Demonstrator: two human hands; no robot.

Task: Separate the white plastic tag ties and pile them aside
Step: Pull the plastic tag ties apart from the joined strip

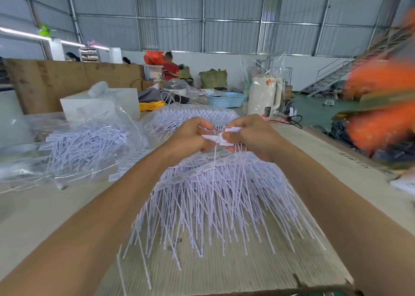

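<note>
A large heap of white plastic tag ties [215, 201] lies on the table in front of me, thin tails fanned toward me. Above its far end both hands hold a small bunch of ties [221, 138] by the flat tag heads. My left hand [190, 136] pinches the left side of the bunch, fingers curled. My right hand [253, 136] grips the right side, with tag heads sticking out above its fingers and tails hanging down. A second pile of tag ties [87, 143] lies on clear plastic at the left. A third pile [190, 116] sits in a clear bag beyond my hands.
The table [45, 217] is covered in pale cloth; its right edge runs diagonally. A white box [98, 105], yellow cable, blue basket [225, 99] and white kettle [263, 96] stand at the back. A blurred orange object [381, 107] hangs at the right. People stand far behind.
</note>
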